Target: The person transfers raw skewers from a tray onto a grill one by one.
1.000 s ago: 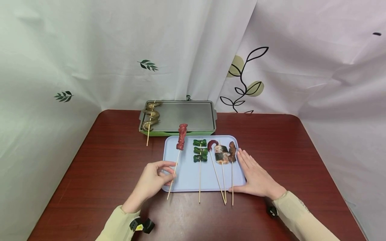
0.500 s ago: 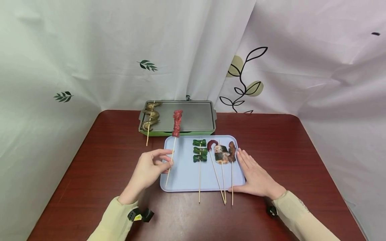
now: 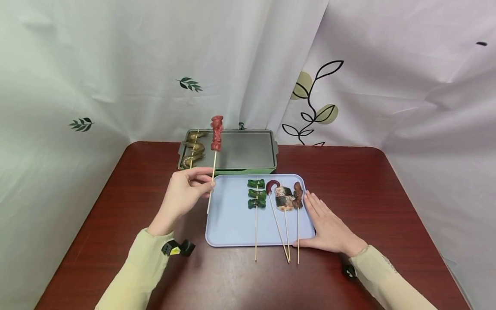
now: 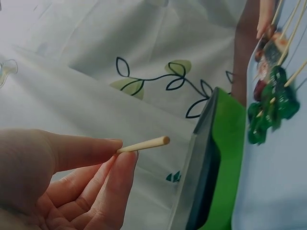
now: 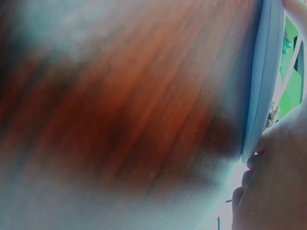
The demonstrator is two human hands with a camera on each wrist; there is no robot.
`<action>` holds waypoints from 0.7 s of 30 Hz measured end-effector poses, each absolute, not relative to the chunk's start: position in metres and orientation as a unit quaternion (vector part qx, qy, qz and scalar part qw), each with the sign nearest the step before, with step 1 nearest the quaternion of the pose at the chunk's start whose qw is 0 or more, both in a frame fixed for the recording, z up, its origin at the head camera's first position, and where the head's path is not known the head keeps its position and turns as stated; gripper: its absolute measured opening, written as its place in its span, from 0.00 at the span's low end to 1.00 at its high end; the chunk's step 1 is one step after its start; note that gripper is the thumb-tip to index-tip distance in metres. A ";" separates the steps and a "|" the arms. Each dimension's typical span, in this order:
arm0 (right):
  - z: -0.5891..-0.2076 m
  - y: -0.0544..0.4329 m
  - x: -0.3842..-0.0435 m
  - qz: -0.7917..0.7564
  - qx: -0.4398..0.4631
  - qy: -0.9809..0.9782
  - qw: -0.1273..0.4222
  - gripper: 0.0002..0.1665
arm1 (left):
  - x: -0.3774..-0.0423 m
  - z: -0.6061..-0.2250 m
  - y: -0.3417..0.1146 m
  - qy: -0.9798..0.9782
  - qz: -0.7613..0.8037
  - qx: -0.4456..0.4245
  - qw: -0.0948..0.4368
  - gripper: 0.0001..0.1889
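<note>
My left hand (image 3: 181, 196) pinches the stick of a red meat skewer (image 3: 216, 134) between thumb and fingers, meat end up. In the head view the meat overlaps the left part of a grill pan (image 3: 248, 150) with a green base. The left wrist view shows the stick's blunt end (image 4: 156, 143) poking out past the fingertips. My right hand (image 3: 332, 229) lies with straight fingers along the right edge of a pale blue tray (image 3: 228, 219), thumb at its front corner. On the tray lie a green pepper skewer (image 3: 257, 194), a dark red tentacle skewer (image 3: 273, 186), a fish skewer (image 3: 284, 199) and a brown meat skewer (image 3: 298, 196).
A shrimp skewer (image 3: 196, 148) lies across the grill pan's left end. The pan stands behind the tray on a dark red wooden table (image 3: 348, 185). White patterned curtains (image 3: 155, 64) enclose the back and sides.
My left hand has lifted the red meat skewer away from the tray, moving forward and left toward the grill pan. The right hand has stayed at the tray's edge.
</note>
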State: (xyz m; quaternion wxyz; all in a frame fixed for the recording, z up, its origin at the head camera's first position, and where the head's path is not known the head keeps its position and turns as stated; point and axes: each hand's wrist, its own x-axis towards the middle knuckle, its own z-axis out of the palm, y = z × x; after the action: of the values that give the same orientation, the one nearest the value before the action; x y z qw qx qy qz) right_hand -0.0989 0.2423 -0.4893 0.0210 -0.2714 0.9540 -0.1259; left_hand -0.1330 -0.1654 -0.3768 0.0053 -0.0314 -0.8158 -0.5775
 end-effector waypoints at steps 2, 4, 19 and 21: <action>-0.490 0.242 -0.099 -0.125 -0.272 0.954 0.022 0.82 | -0.138 -0.373 -0.167 -0.813 -0.582 -0.026 0.004 0.19; -0.490 0.242 -0.099 -0.127 -0.272 0.954 0.021 0.82 | -0.143 -0.370 -0.169 -0.813 -0.581 -0.021 0.004 0.19; -0.489 0.242 -0.099 -0.126 -0.270 0.954 0.021 0.82 | -0.175 -0.368 -0.174 -0.829 -0.560 0.007 -0.019 0.19; -0.489 0.242 -0.099 -0.124 -0.270 0.955 0.021 0.82 | -0.178 -0.370 -0.175 -0.828 -0.560 0.016 -0.026 0.20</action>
State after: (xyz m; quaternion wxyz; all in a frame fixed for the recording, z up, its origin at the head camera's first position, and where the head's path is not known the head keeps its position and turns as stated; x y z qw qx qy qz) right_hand -0.0992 0.2418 -0.4893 0.0212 -0.2696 0.9547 -0.1242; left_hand -0.1781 -0.1747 -0.3697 -0.0260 0.0161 -0.8281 -0.5597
